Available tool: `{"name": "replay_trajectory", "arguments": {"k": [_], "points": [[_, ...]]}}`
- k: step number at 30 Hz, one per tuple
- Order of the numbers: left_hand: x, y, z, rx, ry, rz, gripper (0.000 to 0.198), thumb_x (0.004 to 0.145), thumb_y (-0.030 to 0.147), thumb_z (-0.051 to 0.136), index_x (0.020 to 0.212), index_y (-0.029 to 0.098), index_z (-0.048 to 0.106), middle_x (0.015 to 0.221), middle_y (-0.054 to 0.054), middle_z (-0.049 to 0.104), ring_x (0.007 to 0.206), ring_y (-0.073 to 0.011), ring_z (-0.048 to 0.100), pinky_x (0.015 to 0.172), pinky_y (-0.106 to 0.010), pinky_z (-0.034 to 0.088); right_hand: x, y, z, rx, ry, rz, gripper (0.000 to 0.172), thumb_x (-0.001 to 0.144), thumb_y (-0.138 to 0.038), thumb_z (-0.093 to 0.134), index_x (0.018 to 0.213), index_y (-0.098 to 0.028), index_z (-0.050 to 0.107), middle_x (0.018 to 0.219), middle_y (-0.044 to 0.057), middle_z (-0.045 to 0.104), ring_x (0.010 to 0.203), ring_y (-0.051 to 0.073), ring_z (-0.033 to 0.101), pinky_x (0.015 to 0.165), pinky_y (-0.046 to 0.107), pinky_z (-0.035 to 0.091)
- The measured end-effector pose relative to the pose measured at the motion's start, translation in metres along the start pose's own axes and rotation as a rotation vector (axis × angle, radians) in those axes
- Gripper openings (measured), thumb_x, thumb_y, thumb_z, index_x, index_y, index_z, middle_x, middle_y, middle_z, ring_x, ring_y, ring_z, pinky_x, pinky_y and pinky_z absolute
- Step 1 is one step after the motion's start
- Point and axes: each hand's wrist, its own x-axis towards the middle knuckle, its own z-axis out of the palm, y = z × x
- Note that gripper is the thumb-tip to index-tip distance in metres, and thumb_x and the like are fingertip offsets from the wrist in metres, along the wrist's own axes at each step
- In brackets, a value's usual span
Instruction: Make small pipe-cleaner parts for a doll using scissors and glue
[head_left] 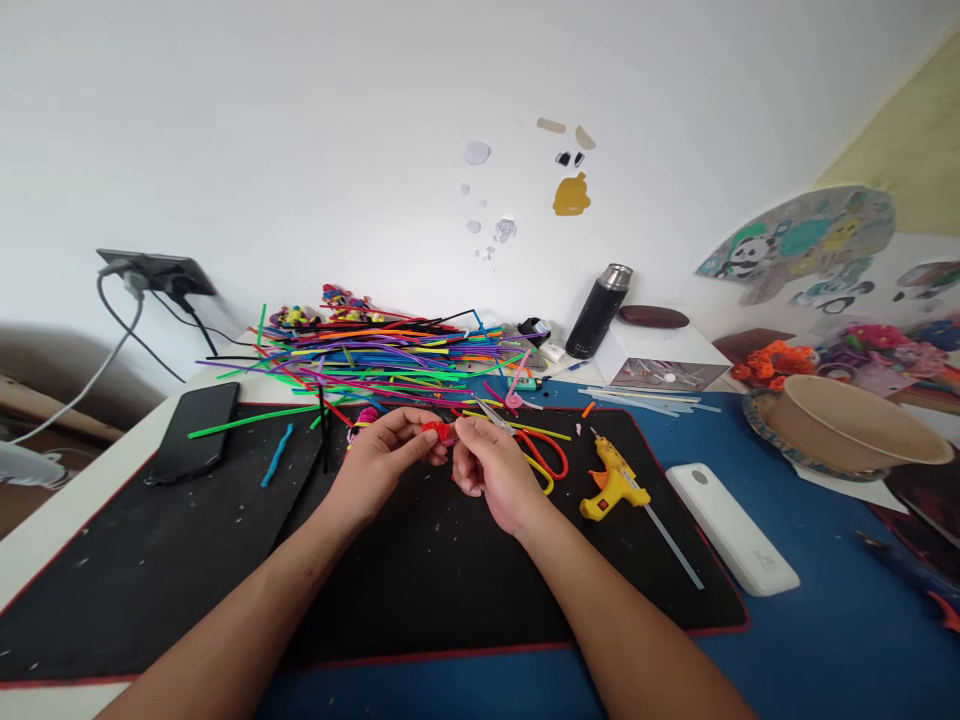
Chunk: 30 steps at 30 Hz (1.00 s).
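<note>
One small red piece (pixel 436 432) sits between the fingertips of the two hands, above the black mat (pixel 420 590). The left hand (pixel 381 452) pinches it from the left, thumb on the near side, with red showing past the thumb tip. The right hand (pixel 495 468) has its thumb at the piece's right end and its fingers curled in below; whether they pinch it too, I cannot tell. Scissors (pixel 525 434) lie just right of that hand, partly hidden by it. Farther right is a yellow glue gun (pixel 619 482), then a white power bank (pixel 733 528). Coloured pipe cleaners (pixel 375 352) are heaped beyond the hands; a phone (pixel 195 432) and a blue strip (pixel 277 456) lie to the left.
</note>
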Motion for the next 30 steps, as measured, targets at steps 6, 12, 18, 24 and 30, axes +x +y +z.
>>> {"name": "replay_trajectory", "arguments": {"k": [6, 12, 18, 24, 30], "points": [[-0.001, 0.004, 0.001, 0.063, -0.040, 0.000, 0.032, 0.082, 0.042, 0.085, 0.097, 0.017, 0.071, 0.078, -0.005, 0.076, 0.072, -0.0203, 0.072, 0.072, -0.031, 0.056, 0.001, 0.001, -0.002, -0.193, 0.011, -0.031, 0.040, 0.084, -0.058, 0.075, 0.085, -0.021, 0.062, 0.052, -0.007, 0.052, 0.041, 0.009, 0.042, 0.040, 0.021, 0.024], [-0.002, 0.008, 0.000, 0.233, -0.055, 0.014, 0.026, 0.084, 0.042, 0.081, 0.092, 0.019, 0.071, 0.086, -0.004, 0.074, 0.080, -0.0206, 0.068, 0.077, -0.031, 0.052, 0.002, -0.009, -0.012, -0.393, 0.025, -0.126, 0.033, 0.089, -0.052, 0.070, 0.092, -0.019, 0.070, 0.053, -0.006, 0.054, 0.044, 0.010, 0.046, 0.044, 0.022, 0.031], [-0.009, -0.001, 0.002, 0.581, -0.231, 0.078, 0.004, 0.086, 0.027, 0.076, 0.087, 0.024, 0.079, 0.090, -0.004, 0.076, 0.086, -0.0233, 0.067, 0.079, -0.030, 0.049, 0.007, -0.019, -0.022, -0.324, 0.139, -0.149, 0.030, 0.088, -0.050, 0.071, 0.089, -0.020, 0.071, 0.053, -0.007, 0.052, 0.044, 0.009, 0.043, 0.043, 0.023, 0.027], [-0.011, -0.010, 0.005, 0.685, -0.270, 0.193, 0.013, 0.082, 0.019, 0.078, 0.090, 0.028, 0.081, 0.090, -0.003, 0.078, 0.083, -0.0250, 0.067, 0.076, -0.032, 0.048, 0.007, -0.013, -0.020, -0.331, 0.096, -0.119, 0.033, 0.087, -0.053, 0.072, 0.089, -0.020, 0.070, 0.054, -0.006, 0.052, 0.044, 0.010, 0.043, 0.043, 0.023, 0.028], [-0.007, -0.015, 0.002, 0.869, -0.328, 0.294, 0.013, 0.085, 0.014, 0.073, 0.086, 0.027, 0.078, 0.089, -0.005, 0.076, 0.091, -0.0273, 0.064, 0.083, -0.035, 0.046, 0.005, -0.013, -0.016, -0.351, 0.070, -0.108, 0.029, 0.089, -0.049, 0.069, 0.088, -0.020, 0.068, 0.055, -0.007, 0.054, 0.044, 0.009, 0.044, 0.043, 0.023, 0.030]]}}
